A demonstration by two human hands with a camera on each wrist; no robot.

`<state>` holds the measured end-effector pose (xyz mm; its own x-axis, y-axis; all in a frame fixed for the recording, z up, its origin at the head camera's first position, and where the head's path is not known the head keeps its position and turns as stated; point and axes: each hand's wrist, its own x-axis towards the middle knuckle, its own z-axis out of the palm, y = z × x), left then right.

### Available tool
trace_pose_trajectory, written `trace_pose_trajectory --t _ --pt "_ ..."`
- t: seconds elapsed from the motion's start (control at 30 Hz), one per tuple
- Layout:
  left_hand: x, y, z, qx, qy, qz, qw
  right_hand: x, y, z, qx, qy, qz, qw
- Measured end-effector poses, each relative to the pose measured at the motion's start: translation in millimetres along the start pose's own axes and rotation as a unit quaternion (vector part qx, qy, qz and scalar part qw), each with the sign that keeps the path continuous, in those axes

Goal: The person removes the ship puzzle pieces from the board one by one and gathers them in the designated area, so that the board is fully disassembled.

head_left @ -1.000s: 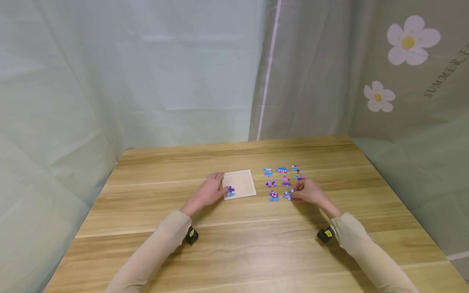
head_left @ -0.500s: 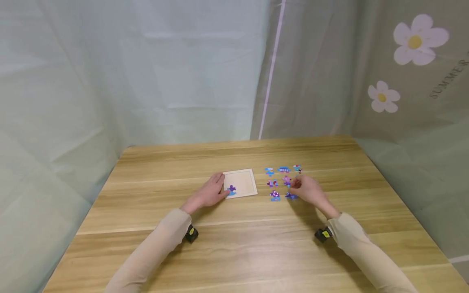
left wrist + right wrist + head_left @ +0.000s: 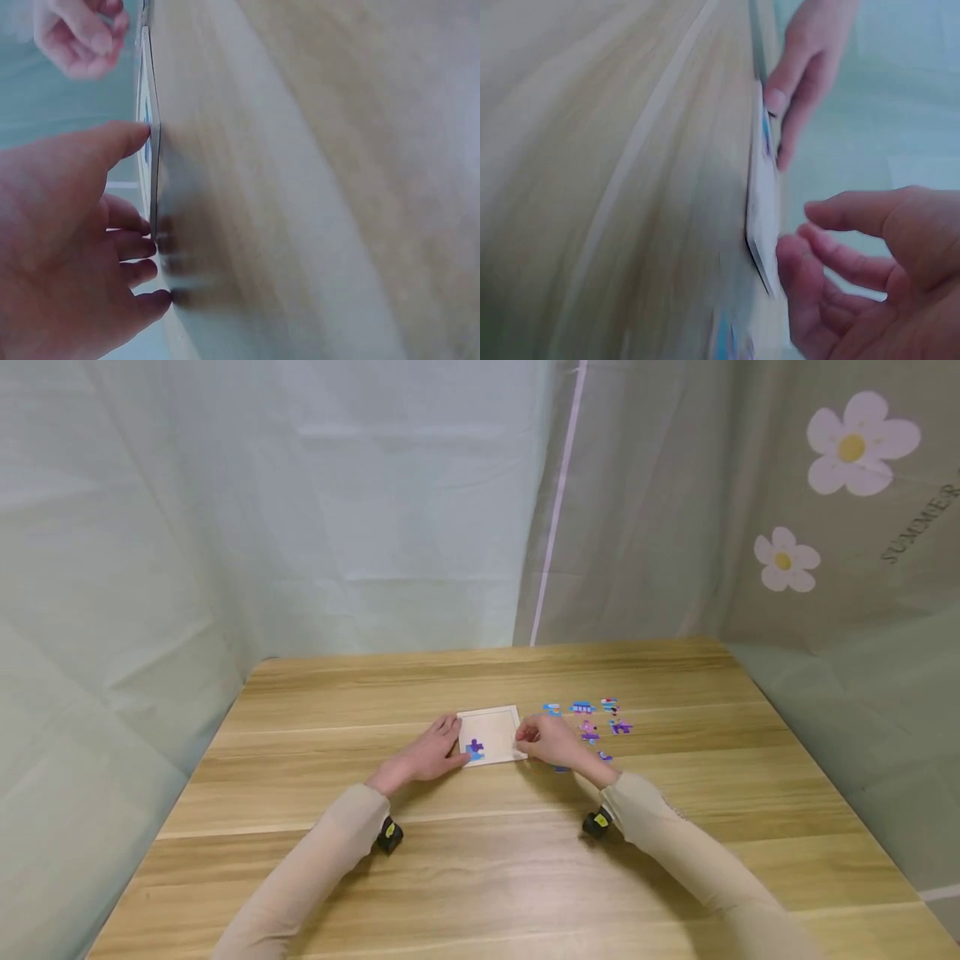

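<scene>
A square wooden puzzle tray [image 3: 491, 733] lies flat on the table, one purple-and-blue jigsaw piece [image 3: 475, 750] in its near left corner. My left hand [image 3: 431, 752] steadies the tray's left side. In the left wrist view its thumb [image 3: 135, 135] touches the rim and its relaxed fingers are spread along the edge. My right hand [image 3: 551, 742] is at the tray's right edge. Thumb and forefinger come close together in the right wrist view, where no piece shows between them; whether one is hidden there I cannot tell.
Loose jigsaw pieces lie right of the tray: a blue one with windows [image 3: 582, 707], a pink one [image 3: 588, 731], a purple one [image 3: 620, 727] and several others. The right hand and forearm cover part of this group. Fabric curtains [image 3: 397, 510] hang behind the table [image 3: 480, 860].
My right hand has moved left, from the loose pieces to the tray's right edge. The piece it touched a second ago still lies partly visible beside the forearm. My left hand stays on the tray.
</scene>
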<state>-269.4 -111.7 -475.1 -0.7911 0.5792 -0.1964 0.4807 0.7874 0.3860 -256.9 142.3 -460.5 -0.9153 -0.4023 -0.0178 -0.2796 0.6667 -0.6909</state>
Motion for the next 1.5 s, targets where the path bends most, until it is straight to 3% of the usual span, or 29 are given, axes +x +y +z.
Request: trace_pose_trajectory --t 0.17,0.47,0.67,0.83,1.03,1.33,1.5 --pt "0.4 -1.7 1.0 0.002 -0.011 0.011 0.9999 23.8 -8.0 23.0 0.015 -0.032 -0.031 0.9989" --pt "0.8 0.5 -0.7 0.016 -0.035 0.023 0.999 39.3 -17.7 40.0 0.007 -0.07 -0.024 0.9972" --pt "1.8 1.2 -0.9 0.04 -0.052 0.015 0.9978 41.9 -20.0 42.7 0.009 -0.051 -0.035 0.9981" --pt "2.4 0.8 -2.4 0.044 -0.055 0.016 0.9974 40.8 -22.5 44.3 0.056 -0.014 -0.032 0.9978" --pt "1.5 1.5 -4.1 0.038 -0.052 0.014 0.9978 35.9 -22.4 34.8 0.099 0.015 -0.019 0.9948" --pt "-0.7 -0.8 -4.8 0.025 -0.057 0.013 0.998 10.9 -4.0 1.7 0.199 -0.005 0.052 0.9786" --pt "-1.0 -3.0 -4.8 0.026 -0.058 0.009 0.998 -5.6 11.4 -20.1 0.21 0.0 0.089 0.9737"
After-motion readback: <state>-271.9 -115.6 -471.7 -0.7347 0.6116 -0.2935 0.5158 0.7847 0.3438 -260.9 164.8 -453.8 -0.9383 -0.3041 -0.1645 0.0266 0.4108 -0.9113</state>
